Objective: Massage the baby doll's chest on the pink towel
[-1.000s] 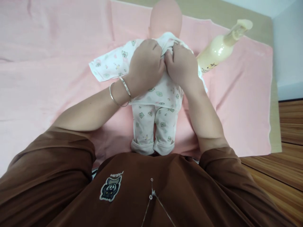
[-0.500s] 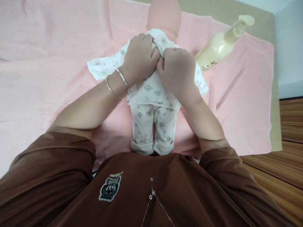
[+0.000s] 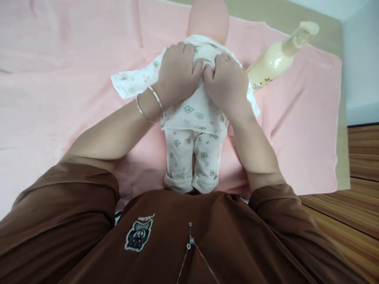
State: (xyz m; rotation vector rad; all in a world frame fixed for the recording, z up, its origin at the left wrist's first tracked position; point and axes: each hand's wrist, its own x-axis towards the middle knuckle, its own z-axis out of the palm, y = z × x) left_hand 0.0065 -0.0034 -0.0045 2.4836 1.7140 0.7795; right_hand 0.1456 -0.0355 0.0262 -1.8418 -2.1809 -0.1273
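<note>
Doll [image 3: 208, 19] laid out at upper centre of frame, on pink cloth [image 3: 308, 130]; smooth bare head cut off by top edge. Dressed in white printed shirt [image 3: 194, 114] and matching trousers [image 3: 179, 152], trouser ends turned up just above the brown top [image 3: 166, 221] worn by the person. Left hand [image 3: 179, 73] placed on upper part of shirt, left of centre; fingers bent, thumb pointed inward. Right hand [image 3: 227, 81] placed on shirt too, right of centre, thumb pointed inward; the thumbs are brought close together at mid-shirt. Shirt touched by both hands; whether fabric is pinched cannot be told, since fingertips are partly hidden. One shirt sleeve [image 3: 130, 82] is spread out toward left of frame; the other is mostly covered by the right hand and forearm, its end seen at lower right of them. Silver bangle [image 3: 155, 98] worn on left wrist. Pump bottle [image 3: 272, 61], pale yellow, seen at upper right, near the right hand. Cloth is laid over a beige surface [image 3: 344, 154], shown along top and right. Wood-grain boards [image 3: 364, 154] seen at right edge.
</note>
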